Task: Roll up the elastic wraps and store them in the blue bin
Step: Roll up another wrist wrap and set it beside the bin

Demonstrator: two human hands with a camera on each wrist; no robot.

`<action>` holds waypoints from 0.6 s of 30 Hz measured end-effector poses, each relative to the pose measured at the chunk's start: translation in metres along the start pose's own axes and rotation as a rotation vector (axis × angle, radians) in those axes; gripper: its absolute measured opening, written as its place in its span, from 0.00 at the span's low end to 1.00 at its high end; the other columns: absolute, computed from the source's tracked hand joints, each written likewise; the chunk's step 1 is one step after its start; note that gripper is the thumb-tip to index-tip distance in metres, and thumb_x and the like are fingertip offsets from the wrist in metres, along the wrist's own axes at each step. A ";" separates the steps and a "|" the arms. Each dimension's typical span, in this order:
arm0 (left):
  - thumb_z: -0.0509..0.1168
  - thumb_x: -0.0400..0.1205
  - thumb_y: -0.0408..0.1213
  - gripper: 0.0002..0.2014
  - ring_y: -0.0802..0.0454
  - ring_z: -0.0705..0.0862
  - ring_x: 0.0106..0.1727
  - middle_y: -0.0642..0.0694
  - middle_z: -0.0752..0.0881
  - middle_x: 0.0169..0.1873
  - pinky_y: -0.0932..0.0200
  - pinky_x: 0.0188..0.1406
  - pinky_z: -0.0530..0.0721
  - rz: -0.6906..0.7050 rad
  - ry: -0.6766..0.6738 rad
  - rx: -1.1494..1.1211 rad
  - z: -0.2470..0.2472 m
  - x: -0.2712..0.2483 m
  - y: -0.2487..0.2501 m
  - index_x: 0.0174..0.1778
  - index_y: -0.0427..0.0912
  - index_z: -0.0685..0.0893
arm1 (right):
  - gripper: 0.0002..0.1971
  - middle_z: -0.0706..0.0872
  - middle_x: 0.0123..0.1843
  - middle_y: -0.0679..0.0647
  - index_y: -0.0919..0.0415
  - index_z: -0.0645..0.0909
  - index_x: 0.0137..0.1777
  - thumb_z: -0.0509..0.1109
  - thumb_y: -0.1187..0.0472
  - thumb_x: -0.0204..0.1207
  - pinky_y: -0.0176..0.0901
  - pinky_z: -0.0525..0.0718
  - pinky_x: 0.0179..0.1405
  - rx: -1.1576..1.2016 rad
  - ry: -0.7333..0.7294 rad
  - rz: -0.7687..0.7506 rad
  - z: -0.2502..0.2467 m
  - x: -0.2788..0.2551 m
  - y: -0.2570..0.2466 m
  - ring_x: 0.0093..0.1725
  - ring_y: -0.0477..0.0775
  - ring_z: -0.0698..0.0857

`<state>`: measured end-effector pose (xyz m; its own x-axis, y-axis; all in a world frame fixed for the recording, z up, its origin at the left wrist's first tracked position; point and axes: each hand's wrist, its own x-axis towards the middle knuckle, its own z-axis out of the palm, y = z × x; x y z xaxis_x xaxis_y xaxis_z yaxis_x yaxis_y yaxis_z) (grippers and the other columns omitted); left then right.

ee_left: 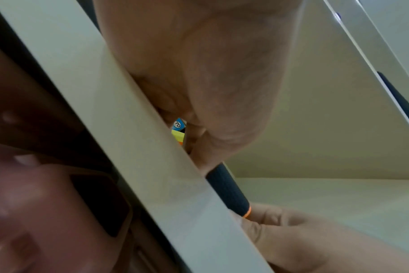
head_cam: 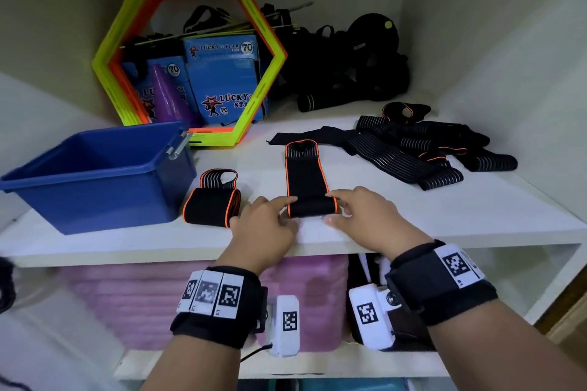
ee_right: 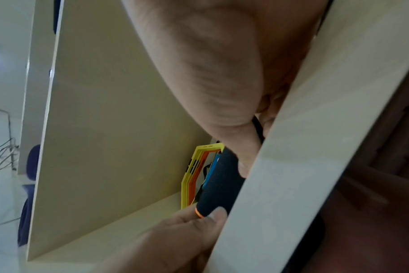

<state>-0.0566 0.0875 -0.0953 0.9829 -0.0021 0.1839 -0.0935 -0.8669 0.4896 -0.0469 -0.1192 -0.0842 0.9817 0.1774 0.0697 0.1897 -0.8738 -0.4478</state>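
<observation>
A black elastic wrap [head_cam: 305,174] with orange edging lies flat on the white shelf [head_cam: 413,219], its near end rolled into a short roll [head_cam: 313,209]. My left hand [head_cam: 284,211] pinches the roll's left end and my right hand [head_cam: 341,208] pinches its right end. The left wrist view shows the roll [ee_left: 227,190] at the shelf edge between both hands. The right wrist view shows it [ee_right: 218,190] too. A finished rolled wrap [head_cam: 211,205] sits beside the blue bin [head_cam: 111,200], which looks empty. More unrolled wraps [head_cam: 422,146] lie piled at the right.
Yellow and orange hexagon rings [head_cam: 254,105] lean on the back wall around blue boxes [head_cam: 222,79] and a purple cone [head_cam: 168,95]. Black gear [head_cam: 349,67] fills the back right. Pink folded items [head_cam: 158,295] sit on the shelf below.
</observation>
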 end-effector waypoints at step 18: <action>0.59 0.84 0.63 0.31 0.45 0.78 0.37 0.51 0.74 0.22 0.48 0.55 0.72 -0.171 0.015 -0.121 -0.007 0.005 0.014 0.23 0.42 0.70 | 0.27 0.79 0.31 0.49 0.55 0.75 0.28 0.57 0.40 0.85 0.54 0.74 0.58 0.101 0.101 0.203 0.005 0.005 -0.010 0.44 0.60 0.82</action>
<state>-0.0538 0.0787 -0.0816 0.9838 0.1482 0.1013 0.0554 -0.7877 0.6136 -0.0438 -0.1069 -0.0841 0.9973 -0.0472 0.0557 -0.0090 -0.8363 -0.5482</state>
